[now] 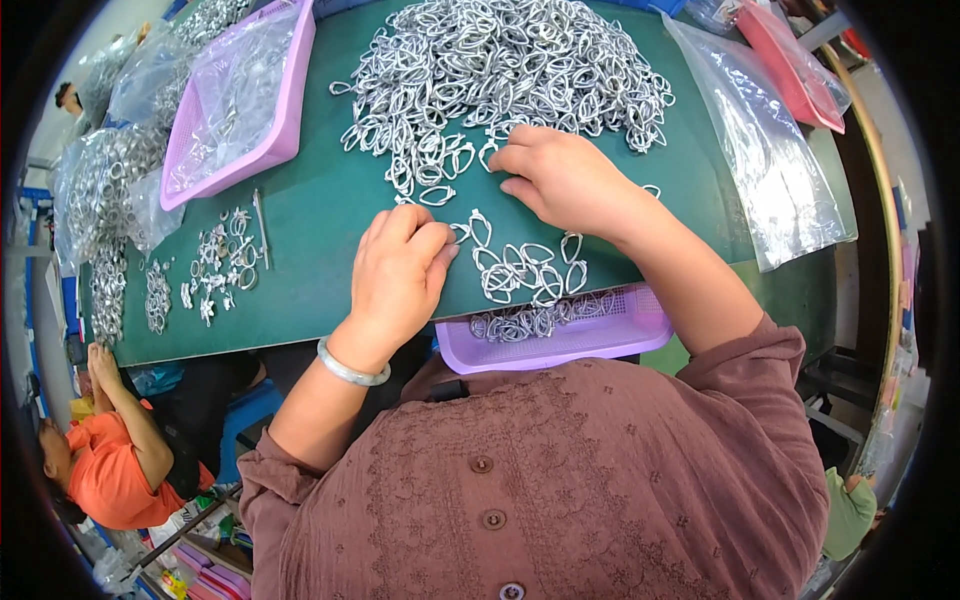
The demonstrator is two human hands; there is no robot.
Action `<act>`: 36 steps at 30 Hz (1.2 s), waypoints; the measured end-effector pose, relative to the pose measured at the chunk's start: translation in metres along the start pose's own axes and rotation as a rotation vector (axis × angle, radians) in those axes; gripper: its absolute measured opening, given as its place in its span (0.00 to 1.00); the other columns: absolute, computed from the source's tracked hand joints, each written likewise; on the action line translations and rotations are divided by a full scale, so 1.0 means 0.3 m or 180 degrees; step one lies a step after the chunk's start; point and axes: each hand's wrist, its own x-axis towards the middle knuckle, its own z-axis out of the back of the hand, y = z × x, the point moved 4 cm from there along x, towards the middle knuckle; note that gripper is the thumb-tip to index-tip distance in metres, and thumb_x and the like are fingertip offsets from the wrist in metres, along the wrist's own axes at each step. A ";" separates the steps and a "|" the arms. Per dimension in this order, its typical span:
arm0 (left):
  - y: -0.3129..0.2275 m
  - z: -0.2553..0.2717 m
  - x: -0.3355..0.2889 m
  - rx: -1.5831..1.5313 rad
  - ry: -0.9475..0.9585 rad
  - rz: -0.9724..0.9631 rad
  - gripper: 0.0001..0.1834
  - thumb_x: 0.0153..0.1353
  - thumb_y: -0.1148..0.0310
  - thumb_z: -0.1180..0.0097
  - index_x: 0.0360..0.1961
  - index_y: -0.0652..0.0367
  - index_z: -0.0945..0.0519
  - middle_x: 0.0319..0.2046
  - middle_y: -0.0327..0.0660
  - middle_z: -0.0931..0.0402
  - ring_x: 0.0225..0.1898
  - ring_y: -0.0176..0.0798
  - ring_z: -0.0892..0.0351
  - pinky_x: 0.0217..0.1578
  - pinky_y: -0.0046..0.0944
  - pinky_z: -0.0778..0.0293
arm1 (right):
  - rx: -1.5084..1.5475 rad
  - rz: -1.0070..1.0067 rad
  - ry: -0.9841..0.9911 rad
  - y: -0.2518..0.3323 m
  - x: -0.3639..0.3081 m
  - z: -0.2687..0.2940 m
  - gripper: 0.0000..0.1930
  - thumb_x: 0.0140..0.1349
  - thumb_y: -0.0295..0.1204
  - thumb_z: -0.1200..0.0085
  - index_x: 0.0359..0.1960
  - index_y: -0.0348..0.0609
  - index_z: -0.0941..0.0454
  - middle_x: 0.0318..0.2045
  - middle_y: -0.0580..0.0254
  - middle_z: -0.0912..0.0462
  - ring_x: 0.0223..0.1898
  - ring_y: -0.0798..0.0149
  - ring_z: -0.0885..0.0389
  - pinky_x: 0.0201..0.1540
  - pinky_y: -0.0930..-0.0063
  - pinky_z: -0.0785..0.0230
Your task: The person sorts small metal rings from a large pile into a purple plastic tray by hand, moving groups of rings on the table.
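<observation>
A large heap of silver-coloured rings (510, 70), many pinched to an oval, covers the far middle of the green table. At its near edge my right hand (570, 180) has its fingers bent, with the fingertips at one silver ring (487, 155). Closer to me, my left hand (400, 265) rests on the table with curled fingers. Another ring (461, 232) lies at its thumb and index tips; whether they grip it is hidden. A smaller group of rings (520, 268) sits by the table's near edge, above a purple basket (555, 352) holding more rings.
Left of the heap stands a pink-purple basket (290, 125) with clear bags. Loose ring parts (222, 255) and a thin metal tool (262, 230) lie below it. Clear plastic bags (765, 150) and a red tray (800, 75) are at right. A person in orange (120, 465) sits at left.
</observation>
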 end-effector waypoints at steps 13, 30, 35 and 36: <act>0.053 -0.006 -0.008 -0.1134 -0.0158 0.0490 0.03 0.59 0.79 0.46 0.30 0.62 0.28 0.26 0.44 0.30 0.30 0.48 0.29 0.33 0.42 0.31 | 0.0161 0.0370 0.0587 0.024 -0.050 0.007 0.04 0.57 0.28 0.45 0.26 0.42 0.23 0.30 0.56 0.25 0.38 0.50 0.22 0.40 0.57 0.28; 0.003 -0.026 0.009 -0.1114 0.0179 0.0103 0.04 0.59 0.79 0.48 0.36 0.64 0.25 0.34 0.46 0.26 0.36 0.52 0.27 0.40 0.45 0.30 | 0.0103 0.0638 -0.0093 0.090 -0.174 -0.023 0.05 0.47 0.25 0.46 0.27 0.47 0.21 0.29 0.64 0.28 0.38 0.57 0.26 0.42 0.62 0.33; -0.079 -0.055 0.020 -0.0661 0.0495 -0.0190 0.13 0.61 0.77 0.48 0.47 0.65 0.23 0.47 0.51 0.28 0.47 0.54 0.28 0.51 0.45 0.32 | -0.0073 0.0157 -0.0902 0.027 -0.256 0.068 0.06 0.52 0.25 0.45 0.32 0.45 0.19 0.33 0.63 0.23 0.38 0.54 0.24 0.41 0.59 0.34; -0.092 -0.061 0.021 -0.0745 0.0649 -0.0303 0.13 0.61 0.76 0.48 0.48 0.65 0.23 0.47 0.52 0.28 0.47 0.54 0.28 0.51 0.45 0.32 | -0.0096 -0.0055 -0.1249 -0.006 -0.279 0.096 0.07 0.51 0.26 0.43 0.33 0.44 0.20 0.33 0.61 0.23 0.37 0.52 0.24 0.41 0.58 0.33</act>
